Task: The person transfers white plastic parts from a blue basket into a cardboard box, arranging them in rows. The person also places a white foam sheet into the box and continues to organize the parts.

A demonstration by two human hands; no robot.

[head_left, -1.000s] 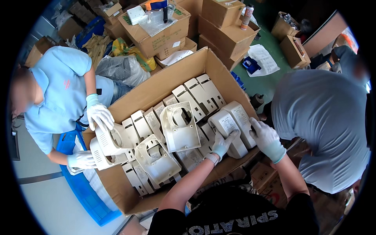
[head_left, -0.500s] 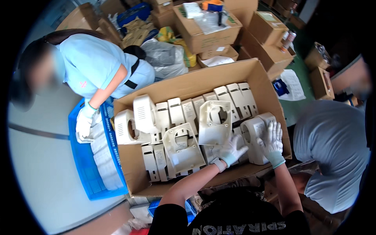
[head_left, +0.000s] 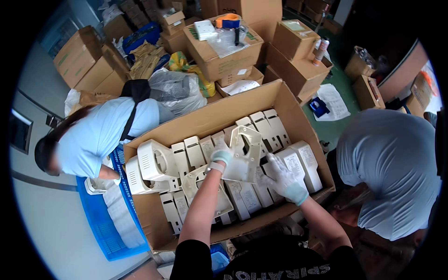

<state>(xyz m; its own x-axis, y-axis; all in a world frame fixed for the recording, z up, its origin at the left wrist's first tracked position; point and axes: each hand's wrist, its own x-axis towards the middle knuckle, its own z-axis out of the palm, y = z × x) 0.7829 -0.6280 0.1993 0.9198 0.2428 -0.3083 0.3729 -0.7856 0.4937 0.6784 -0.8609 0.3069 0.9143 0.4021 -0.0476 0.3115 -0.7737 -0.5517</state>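
Observation:
My left hand (head_left: 221, 154), in a pale knit glove, is closed on the left edge of an off-white plastic housing (head_left: 243, 173). The housing is tilted, hollow side showing, with a large round cut-out. My right hand (head_left: 283, 176), also gloved, reaches beside its lower right corner with fingers stretched out, over packed housings; whether it touches the held piece I cannot tell. Another hollow-side-up housing (head_left: 219, 198) lies partly behind my left forearm. Labelled housings (head_left: 306, 161) stand at the right end of the cardboard carton (head_left: 198, 120), and rows of similar ones fill it.
Two housings (head_left: 154, 158) sit stacked at the carton's left end. Left of it, a co-worker in light blue (head_left: 112, 123) reaches into a blue plastic crate (head_left: 100, 233). Another person in grey-blue (head_left: 387, 158) bends at the right. Cartons (head_left: 224, 51) are piled behind.
My left hand has moved left and taken hold of the hollow housing, now tilted. My right hand has come left off the right-end housings. The co-worker at left bends lower.

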